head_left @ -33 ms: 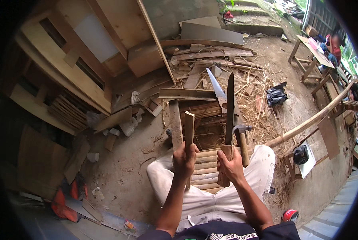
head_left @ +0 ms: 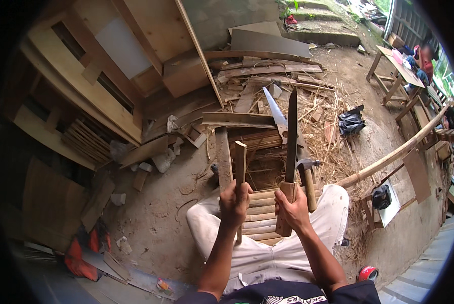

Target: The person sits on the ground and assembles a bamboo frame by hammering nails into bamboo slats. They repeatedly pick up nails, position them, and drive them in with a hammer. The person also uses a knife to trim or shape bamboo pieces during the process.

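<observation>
In the near middle, left hand: your left hand (head_left: 234,201) is closed around a narrow strip (head_left: 240,162) of wood, its upper end rising clear of your fist.
Right hand: your right hand (head_left: 294,209) is wrapped around the wooden handle (head_left: 285,223) of a long knife (head_left: 292,137), its dark blade pointing far.
Gap: the strip stands left of the knife, the two apart.
Slatted counter (head_left: 260,212): it lies below and between your hands.
Hammer (head_left: 309,185): just right of the knife.
Saw (head_left: 274,110): farther off, left of the blade's far part.
Black bag (head_left: 351,120): far right, beside scattered shavings (head_left: 324,147).
</observation>
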`<state>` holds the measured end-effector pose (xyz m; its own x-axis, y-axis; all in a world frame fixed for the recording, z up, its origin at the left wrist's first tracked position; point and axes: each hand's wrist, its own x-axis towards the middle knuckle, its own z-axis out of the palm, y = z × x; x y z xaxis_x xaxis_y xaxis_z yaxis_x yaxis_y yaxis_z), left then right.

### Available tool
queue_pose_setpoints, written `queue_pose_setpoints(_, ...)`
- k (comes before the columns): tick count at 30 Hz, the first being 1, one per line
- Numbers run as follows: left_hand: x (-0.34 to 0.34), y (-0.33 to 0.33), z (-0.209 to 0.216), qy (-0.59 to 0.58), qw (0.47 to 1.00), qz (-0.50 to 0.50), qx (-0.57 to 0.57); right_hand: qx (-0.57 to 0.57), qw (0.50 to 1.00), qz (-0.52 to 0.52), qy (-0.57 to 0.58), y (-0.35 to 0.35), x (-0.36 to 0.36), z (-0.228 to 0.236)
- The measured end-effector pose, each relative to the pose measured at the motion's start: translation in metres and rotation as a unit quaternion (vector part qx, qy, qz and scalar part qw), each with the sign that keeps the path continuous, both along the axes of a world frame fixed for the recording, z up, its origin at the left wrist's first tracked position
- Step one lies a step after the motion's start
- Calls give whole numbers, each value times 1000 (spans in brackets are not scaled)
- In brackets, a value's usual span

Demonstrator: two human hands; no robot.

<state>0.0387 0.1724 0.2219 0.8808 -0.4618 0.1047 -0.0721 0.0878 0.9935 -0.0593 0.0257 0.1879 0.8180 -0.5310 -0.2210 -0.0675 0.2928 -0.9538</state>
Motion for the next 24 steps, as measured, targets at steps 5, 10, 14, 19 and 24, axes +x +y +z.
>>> queue_pose_setpoints(5,-1,3,8,44,997,-61,-33,-20,998,29,-51,-8,24,54)
queue_pose_setpoints(10,-8,-8,3,58,990,-128,-14,-3,986,50,-159,-21,35,91)
queue_pose_setpoints(14,-8,-10,-7,82,974,-209,-16,-15,985,71,-158,-34,38,97)
queue_pose_setpoints(19,-9,0,-45,79,958,-275,9,-18,981,66,-182,-50,36,89)
queue_pose_setpoints(24,-37,14,-90,86,964,-244,60,-81,983,-45,-158,-71,36,85)
